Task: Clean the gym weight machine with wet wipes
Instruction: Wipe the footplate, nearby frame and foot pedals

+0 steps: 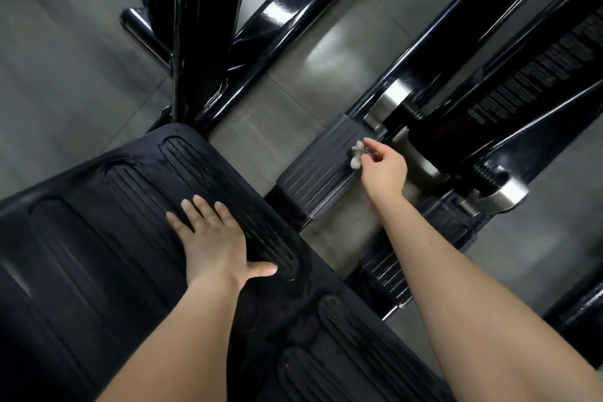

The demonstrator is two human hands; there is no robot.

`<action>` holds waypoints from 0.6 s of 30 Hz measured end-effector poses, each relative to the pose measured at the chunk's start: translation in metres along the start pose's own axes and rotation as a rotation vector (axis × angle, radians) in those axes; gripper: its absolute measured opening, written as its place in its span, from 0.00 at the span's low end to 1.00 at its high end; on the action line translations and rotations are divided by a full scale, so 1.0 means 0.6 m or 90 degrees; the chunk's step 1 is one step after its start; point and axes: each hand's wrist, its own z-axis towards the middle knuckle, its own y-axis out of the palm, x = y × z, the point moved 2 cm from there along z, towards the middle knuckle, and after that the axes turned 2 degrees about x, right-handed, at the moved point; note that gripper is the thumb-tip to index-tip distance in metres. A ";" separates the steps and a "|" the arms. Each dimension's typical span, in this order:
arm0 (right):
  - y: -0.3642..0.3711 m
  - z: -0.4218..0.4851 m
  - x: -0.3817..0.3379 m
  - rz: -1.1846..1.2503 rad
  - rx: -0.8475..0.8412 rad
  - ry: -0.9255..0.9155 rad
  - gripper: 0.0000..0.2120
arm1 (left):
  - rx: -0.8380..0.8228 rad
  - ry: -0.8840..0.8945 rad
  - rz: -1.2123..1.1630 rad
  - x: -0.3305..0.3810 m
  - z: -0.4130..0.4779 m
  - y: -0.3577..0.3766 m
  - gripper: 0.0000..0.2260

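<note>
The black weight machine fills the view. My left hand (pixel 212 238) lies flat with spread fingers on its large ribbed black footplate (pixel 107 238). My right hand (pixel 383 166) reaches further out and pinches a small crumpled white wet wipe (pixel 356 156), which touches the far right edge of a smaller grey ribbed pad (pixel 321 170).
Glossy black frame bars (pixel 280 16) run diagonally across the grey tiled floor (pixel 65 75). Steel collars (pixel 390 101) and threaded rods sit just right of the pad. A black panel with white lettering (pixel 535 68) stands at the upper right.
</note>
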 end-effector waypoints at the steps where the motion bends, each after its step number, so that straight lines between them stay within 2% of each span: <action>1: 0.003 0.007 -0.007 -0.041 0.007 -0.038 0.15 | -0.002 0.001 -0.003 0.000 0.002 0.000 0.62; 5: 0.039 0.003 -0.004 -0.221 -0.050 -0.197 0.13 | -0.007 0.006 0.000 0.000 0.006 -0.002 0.61; 8: 0.074 -0.037 0.021 -0.347 -0.108 -0.271 0.12 | -0.011 0.009 0.002 0.003 0.010 -0.004 0.61; 12: 0.102 -0.123 0.055 -0.489 -0.405 -0.437 0.14 | -0.025 -0.001 0.002 0.004 0.011 -0.005 0.61; 13: 0.099 -0.126 0.058 -0.487 -0.430 -0.486 0.14 | -0.021 0.000 0.000 0.004 0.012 -0.005 0.61; 15: 0.081 -0.095 0.044 -0.513 -0.383 -0.543 0.13 | -0.019 0.004 -0.009 0.002 0.011 -0.007 0.62; 18: 0.038 -0.002 0.014 -0.458 -0.176 -0.468 0.16 | -0.017 0.008 -0.008 0.001 0.012 -0.008 0.62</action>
